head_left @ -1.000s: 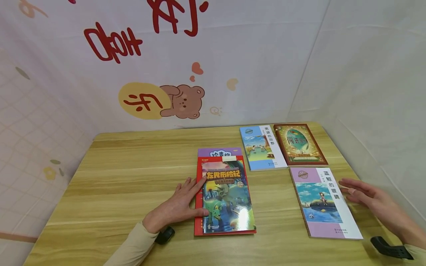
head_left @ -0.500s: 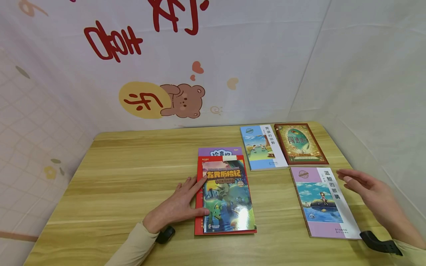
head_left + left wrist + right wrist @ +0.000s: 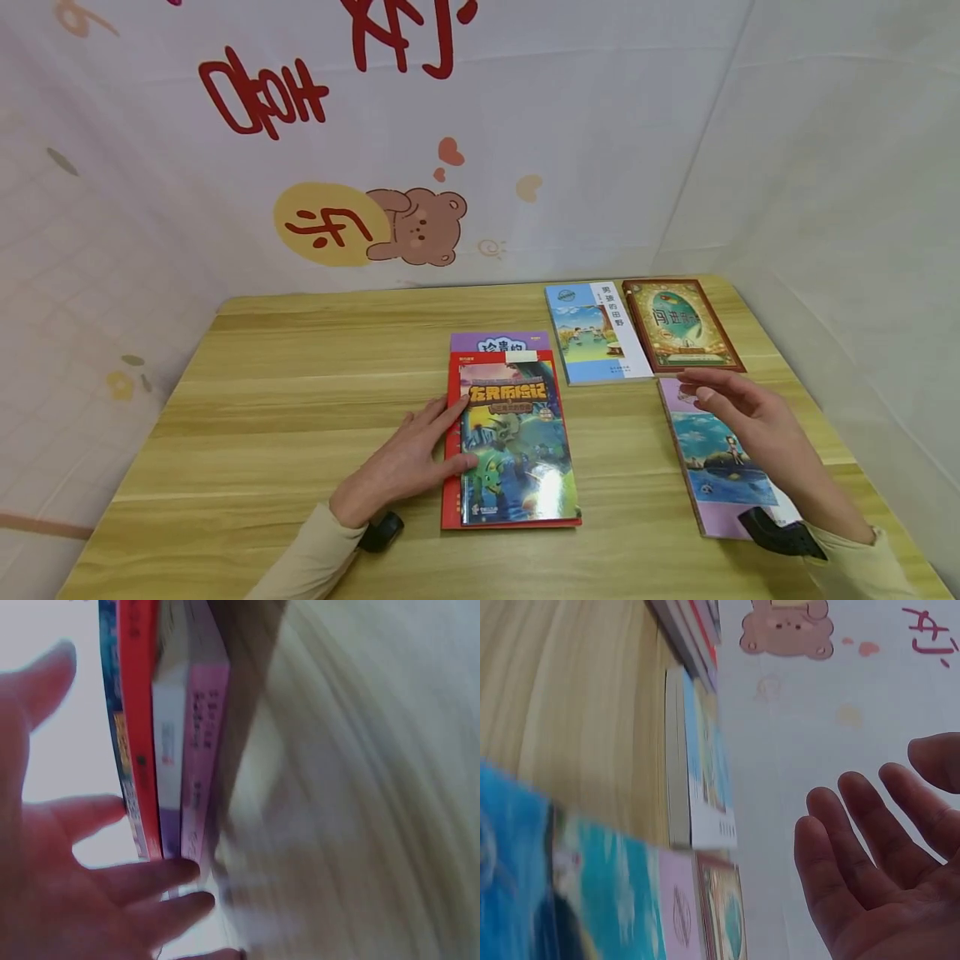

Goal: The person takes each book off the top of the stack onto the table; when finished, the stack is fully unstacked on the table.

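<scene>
Stacked books (image 3: 517, 442) lie near the middle of the surface (image 3: 300, 375), spines turned toward its left edge, with my left grip (image 3: 408, 454) laid against that side. My fingers on it are long and spread, clasping nothing; the thumb rests on the glossy dinosaur book (image 3: 525, 483) at the top, a touch that I judge is meant to steady the pile rather than lift it. Below lies a red book (image 3: 452, 500), and a purple book (image 3: 467, 342) peeks out toward the far edge, so the pile is not quite flush; spines (image 3: 201, 742) seen from my left wrist form a nearly even wall, which probably suits flat fingers. Toward the right edge, my right grip (image 3: 772, 433) hangs wide and without a load above a lilac book (image 3: 712, 467), palm partly sideways, fingers reaching toward the left and thumb apart from them. Near the far right corner lies a brown-bordered book (image 3: 686, 325), a blue book (image 3: 592, 333) just beside it along the far edge; both face up, apparently set out singly so each cover can be read. My left forearm slants in from the near edge, my right from the near right corner.
</scene>
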`<state>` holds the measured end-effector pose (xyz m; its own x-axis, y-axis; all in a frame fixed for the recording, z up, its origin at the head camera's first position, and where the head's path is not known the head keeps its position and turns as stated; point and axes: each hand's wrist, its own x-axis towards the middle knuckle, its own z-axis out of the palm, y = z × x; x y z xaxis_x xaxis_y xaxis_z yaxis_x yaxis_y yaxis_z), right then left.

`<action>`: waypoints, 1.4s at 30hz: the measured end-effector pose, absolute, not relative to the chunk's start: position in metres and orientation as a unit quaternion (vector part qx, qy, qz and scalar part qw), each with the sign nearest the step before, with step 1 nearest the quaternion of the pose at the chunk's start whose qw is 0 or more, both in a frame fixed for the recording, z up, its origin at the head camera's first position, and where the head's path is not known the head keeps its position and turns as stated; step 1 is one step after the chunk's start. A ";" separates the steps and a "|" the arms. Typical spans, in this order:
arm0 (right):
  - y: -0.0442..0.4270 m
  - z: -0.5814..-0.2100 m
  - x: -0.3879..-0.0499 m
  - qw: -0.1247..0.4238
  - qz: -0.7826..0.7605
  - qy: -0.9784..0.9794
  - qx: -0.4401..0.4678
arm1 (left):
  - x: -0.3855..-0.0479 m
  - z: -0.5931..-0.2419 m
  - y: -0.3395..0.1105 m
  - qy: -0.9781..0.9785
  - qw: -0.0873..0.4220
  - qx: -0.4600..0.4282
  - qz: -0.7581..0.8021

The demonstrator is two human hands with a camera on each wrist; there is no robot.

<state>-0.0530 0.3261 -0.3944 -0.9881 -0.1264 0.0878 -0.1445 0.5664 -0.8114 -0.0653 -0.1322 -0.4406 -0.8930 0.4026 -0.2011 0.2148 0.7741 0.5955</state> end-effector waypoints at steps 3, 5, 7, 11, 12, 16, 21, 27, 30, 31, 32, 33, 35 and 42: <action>0.311 -0.398 -0.058 0.004 0.478 -0.874 0.090 | -0.065 -0.440 -0.128 0.930 0.142 0.147 0.306; 0.301 -0.401 -0.061 0.002 0.490 -0.865 0.103 | -0.065 -0.439 -0.126 0.930 0.128 0.133 0.318; 0.293 -0.405 -0.065 -0.001 0.503 -0.856 0.118 | -0.065 -0.439 -0.124 0.930 0.116 0.120 0.326; 0.279 -0.413 -0.070 -0.004 0.515 -0.846 0.141 | -0.065 -0.438 -0.121 0.930 0.103 0.103 0.339; 0.275 -0.415 -0.070 -0.008 0.518 -0.843 0.144 | -0.066 -0.438 -0.120 0.929 0.101 0.102 0.341; 0.260 -0.422 -0.074 -0.028 0.522 -0.838 0.156 | -0.066 -0.439 -0.119 0.926 0.092 0.101 0.352; 0.245 -0.429 -0.078 -0.060 0.507 -0.843 0.167 | -0.067 -0.441 -0.117 0.920 0.089 0.099 0.369; 0.231 -0.439 -0.085 -0.078 0.479 -0.857 0.176 | -0.067 -0.445 -0.114 0.918 0.092 0.080 0.377; 0.225 -0.441 -0.086 -0.092 0.481 -0.853 0.181 | -0.067 -0.446 -0.114 0.917 0.087 0.081 0.382; 0.224 -0.442 -0.086 -0.097 0.483 -0.851 0.181 | -0.067 -0.446 -0.113 0.916 0.085 0.082 0.384; 0.222 -0.443 -0.086 -0.102 0.483 -0.850 0.181 | -0.067 -0.446 -0.113 0.915 0.084 0.083 0.386; 0.221 -0.443 -0.086 -0.107 0.485 -0.849 0.182 | -0.067 -0.447 -0.113 0.913 0.084 0.085 0.390; 0.219 -0.444 -0.086 -0.116 0.488 -0.846 0.181 | -0.067 -0.447 -0.114 0.910 0.085 0.088 0.397; 0.213 -0.450 -0.089 -0.134 0.490 -0.840 0.192 | -0.068 -0.448 -0.121 0.847 0.138 0.080 0.507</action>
<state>-0.0887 0.2132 -0.4496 -0.8906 -0.4534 -0.0364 -0.1918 0.4468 -0.8738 -0.0676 -0.1206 -0.4482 -0.9493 0.2749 -0.1524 -0.0041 0.4738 0.8806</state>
